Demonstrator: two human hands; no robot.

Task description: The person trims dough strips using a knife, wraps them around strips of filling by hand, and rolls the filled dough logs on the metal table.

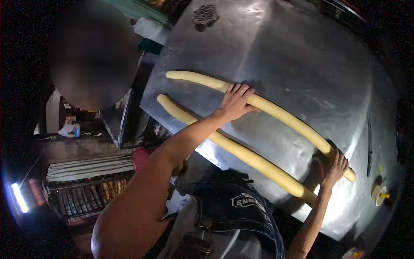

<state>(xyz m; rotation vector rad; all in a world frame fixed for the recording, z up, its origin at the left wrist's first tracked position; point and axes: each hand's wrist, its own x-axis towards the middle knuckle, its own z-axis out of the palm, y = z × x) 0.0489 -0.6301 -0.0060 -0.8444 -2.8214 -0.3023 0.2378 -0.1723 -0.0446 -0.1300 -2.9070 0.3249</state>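
Two long pale-yellow dough ropes lie roughly side by side on a metal table [293,64]. My left hand [236,101] curls its fingers over the upper dough rope [286,121], left of its middle. Close to that rope's right end, my right hand [336,170] lies with its fingers bent over the dough. The lower dough rope [254,162] runs nearer my body, and my left forearm crosses above it, hiding part of it. Neither hand touches the lower rope, as far as I can see.
A small cup [379,195] with something yellow in it stands at the table's right. A dark thin rod [369,146] lies near that side. A dark clump [205,17] sits at the far left. A rack of long pieces [86,198] and a person [92,56] are at left.
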